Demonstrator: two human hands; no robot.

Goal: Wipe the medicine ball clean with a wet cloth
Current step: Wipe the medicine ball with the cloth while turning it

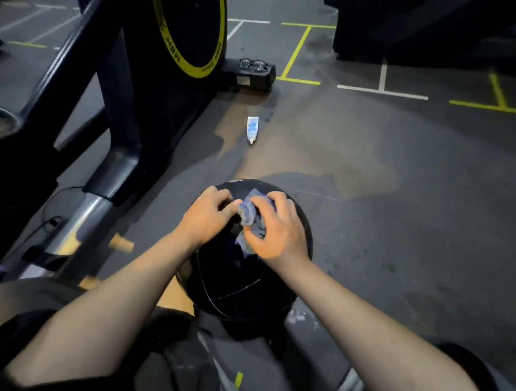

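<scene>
Here, your large black round medicine ball point(243, 287) sits on the dark rubber gym floor point(399, 218) between your knees, just in front of the base of the black exercise bike with the yellow-rimmed wheel point(157, 81); low and close like that, you can likely lean weight onto it without it rolling. Your right hand point(277, 228) presses the crumpled grey-blue wet cloth point(250, 216) against the top of the ball, fingers curled over the bunched fabric in a holding grip. Your left hand point(209, 216) rests on the ball's crown beside the cloth, fingertips curled at its edge; whether they pinch the cloth or only steady the ball, I cannot tell. The ball's skin looks glossy, with thin pale seam lines and faint whitish smears near its foot. Beyond the ball, toward the bike's base, lies a small white tube point(252, 129).
</scene>
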